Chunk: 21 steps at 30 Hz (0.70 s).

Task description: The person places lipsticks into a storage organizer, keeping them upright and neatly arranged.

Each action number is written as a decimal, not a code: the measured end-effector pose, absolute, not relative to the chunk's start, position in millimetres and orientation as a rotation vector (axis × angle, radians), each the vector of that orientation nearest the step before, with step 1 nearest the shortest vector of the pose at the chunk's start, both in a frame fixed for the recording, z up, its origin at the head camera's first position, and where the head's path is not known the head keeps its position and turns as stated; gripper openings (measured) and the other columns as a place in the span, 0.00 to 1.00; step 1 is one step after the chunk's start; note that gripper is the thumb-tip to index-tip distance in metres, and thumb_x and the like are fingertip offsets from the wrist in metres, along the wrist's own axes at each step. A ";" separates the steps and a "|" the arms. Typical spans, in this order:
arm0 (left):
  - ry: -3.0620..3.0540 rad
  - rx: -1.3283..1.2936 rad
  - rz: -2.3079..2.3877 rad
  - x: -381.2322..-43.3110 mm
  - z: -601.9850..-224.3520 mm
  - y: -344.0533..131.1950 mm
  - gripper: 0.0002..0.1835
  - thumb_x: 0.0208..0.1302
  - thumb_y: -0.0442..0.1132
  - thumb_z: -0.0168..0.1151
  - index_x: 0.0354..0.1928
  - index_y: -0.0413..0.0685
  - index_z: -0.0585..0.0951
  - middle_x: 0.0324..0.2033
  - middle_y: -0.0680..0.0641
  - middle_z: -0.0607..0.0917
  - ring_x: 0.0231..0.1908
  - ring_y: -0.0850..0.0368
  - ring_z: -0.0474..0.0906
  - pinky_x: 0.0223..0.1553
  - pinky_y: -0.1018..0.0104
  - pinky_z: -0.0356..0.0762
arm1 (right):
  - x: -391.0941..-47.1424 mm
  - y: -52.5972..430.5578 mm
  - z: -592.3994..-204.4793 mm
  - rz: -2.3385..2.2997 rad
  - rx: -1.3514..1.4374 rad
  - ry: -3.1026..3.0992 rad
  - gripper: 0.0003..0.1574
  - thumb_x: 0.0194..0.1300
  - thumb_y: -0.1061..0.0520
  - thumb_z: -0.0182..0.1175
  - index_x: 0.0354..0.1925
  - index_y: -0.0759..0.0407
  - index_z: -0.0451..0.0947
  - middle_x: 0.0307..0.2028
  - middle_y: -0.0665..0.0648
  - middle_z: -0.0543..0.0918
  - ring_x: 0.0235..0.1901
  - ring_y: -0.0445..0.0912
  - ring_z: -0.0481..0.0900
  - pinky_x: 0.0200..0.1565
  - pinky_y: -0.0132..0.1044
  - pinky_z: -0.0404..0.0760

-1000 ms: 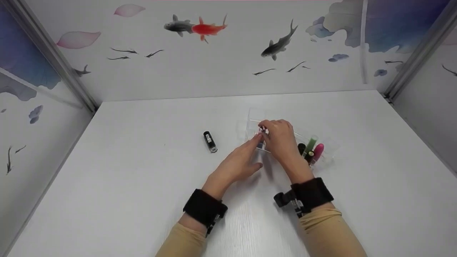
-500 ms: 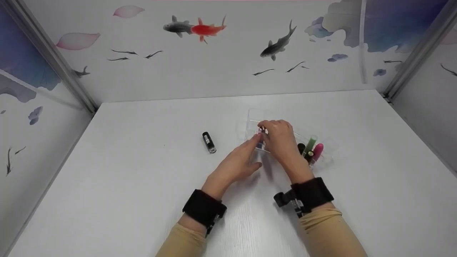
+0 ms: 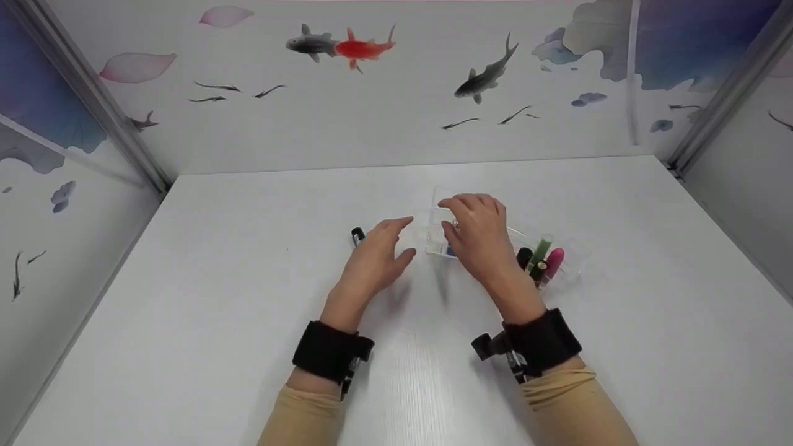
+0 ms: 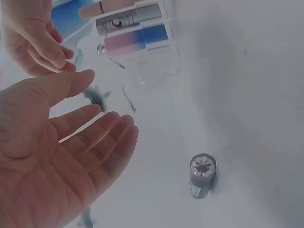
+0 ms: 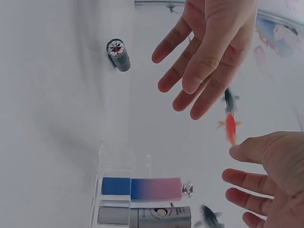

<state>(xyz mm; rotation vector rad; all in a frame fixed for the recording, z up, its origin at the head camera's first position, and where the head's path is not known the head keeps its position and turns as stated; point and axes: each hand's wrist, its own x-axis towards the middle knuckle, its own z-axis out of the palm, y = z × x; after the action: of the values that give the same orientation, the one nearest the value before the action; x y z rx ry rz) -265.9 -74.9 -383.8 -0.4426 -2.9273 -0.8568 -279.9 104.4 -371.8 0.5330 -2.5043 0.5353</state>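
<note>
My left hand is held above the table with its fingers extended, holding nothing. Just beyond it is a dark tube with a jewelled end, partly covered by the hand in the head view. My right hand hovers over a clear divided organizer, fingers spread and apart from what is in it. One slot holds a pink-and-blue tube with a crystal knob. Beside it in the organizer are a silver tube and a peach tube.
Right of the right wrist stand a green tube, a pink tube and black ones, in clear plastic. A white wall with painted fish bounds the table's back.
The right hand has let go of the knobbed tube in the organizer and risen a little. The left hand has drawn back from it to the left, over the dark tube.
</note>
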 end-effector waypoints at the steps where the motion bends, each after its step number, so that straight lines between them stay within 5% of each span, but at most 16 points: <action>1: -2.917 -0.417 -0.858 -266.8 -382.8 -78.4 0.27 0.65 0.42 0.58 0.66 0.51 0.67 0.62 0.46 0.74 0.58 0.52 0.75 0.57 0.58 0.75 | -278.2 101.9 -371.0 0.532 0.542 -2.504 0.15 0.61 0.60 0.61 0.48 0.57 0.78 0.47 0.60 0.82 0.51 0.57 0.74 0.55 0.55 0.67; 14: -2.883 -0.189 -0.942 -277.8 -383.0 -108.8 0.21 0.67 0.38 0.54 0.62 0.52 0.73 0.54 0.46 0.79 0.52 0.51 0.78 0.50 0.59 0.79 | -272.5 78.1 -382.5 0.629 0.725 -2.678 0.15 0.62 0.57 0.61 0.48 0.56 0.78 0.43 0.57 0.84 0.44 0.52 0.80 0.46 0.47 0.78; 21: -2.910 -0.142 -0.970 -282.3 -389.9 -122.0 0.22 0.68 0.36 0.53 0.63 0.52 0.71 0.63 0.46 0.73 0.64 0.49 0.67 0.63 0.55 0.69 | -275.5 68.0 -393.1 0.773 0.891 -2.811 0.17 0.62 0.57 0.61 0.50 0.60 0.77 0.43 0.62 0.84 0.42 0.53 0.82 0.44 0.44 0.81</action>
<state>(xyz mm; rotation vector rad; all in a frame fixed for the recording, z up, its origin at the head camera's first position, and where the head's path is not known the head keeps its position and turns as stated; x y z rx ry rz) -282.3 -122.0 -389.9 -0.1423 -2.9102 -0.9702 -275.5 68.0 -393.1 0.8905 -2.8112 0.7732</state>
